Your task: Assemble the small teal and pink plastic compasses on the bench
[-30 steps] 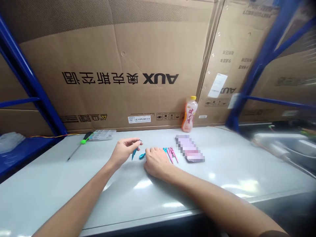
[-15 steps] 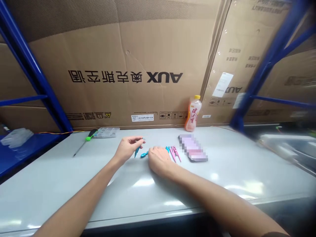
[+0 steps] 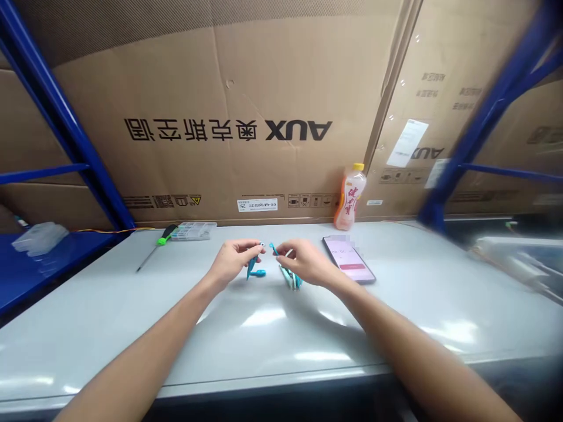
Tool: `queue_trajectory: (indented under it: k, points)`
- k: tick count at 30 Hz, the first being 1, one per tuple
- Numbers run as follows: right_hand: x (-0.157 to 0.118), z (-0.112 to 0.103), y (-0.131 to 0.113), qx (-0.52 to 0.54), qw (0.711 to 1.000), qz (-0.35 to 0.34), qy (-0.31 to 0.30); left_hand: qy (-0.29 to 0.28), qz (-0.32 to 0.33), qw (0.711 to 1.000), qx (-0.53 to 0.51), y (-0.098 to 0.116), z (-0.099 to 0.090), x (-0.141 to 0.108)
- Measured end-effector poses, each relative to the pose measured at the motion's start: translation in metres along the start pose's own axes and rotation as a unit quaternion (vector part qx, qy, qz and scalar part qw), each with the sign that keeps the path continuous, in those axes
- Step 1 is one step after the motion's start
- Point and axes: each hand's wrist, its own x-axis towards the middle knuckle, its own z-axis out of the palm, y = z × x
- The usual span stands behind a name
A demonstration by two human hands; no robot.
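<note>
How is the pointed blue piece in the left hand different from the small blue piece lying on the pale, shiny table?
The pointed blue piece is held by the left hand, tip down; the small blue piece lies on the table.
The pointed piece tapers downward, while the small piece has a wider, rounded end.
Both are a similar blue.

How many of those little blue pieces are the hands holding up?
2 visible: a downward-pointing blue piece in the left hand, and a thin blue piece at the fingertips of the right hand. The hands may hide more.
</note>
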Motion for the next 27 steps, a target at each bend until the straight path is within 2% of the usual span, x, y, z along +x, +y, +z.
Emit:
queue_trajectory:
  k: [3,6,17,23,27]
  points:
    - [0.002,0.002,0.007,0.142,0.990,-0.017,0.018,-0.013,0.011,1.000,-0.004,0.001,0.001,-0.001]
    - [0.005,0.009,0.010,0.188,0.982,-0.015,0.021,-0.016,0.023,1.000,-0.008,0.002,0.001,-0.003]
    - [0.007,0.011,0.016,0.228,0.973,-0.022,0.002,-0.033,0.046,0.998,-0.007,0.004,0.003,-0.006]
    - [0.008,0.009,0.016,0.222,0.975,-0.009,-0.012,-0.053,0.046,0.997,-0.021,0.004,0.003,-0.007]
    - [0.006,0.009,0.013,0.208,0.978,-0.008,-0.001,-0.053,0.050,0.997,-0.024,0.004,0.003,-0.007]
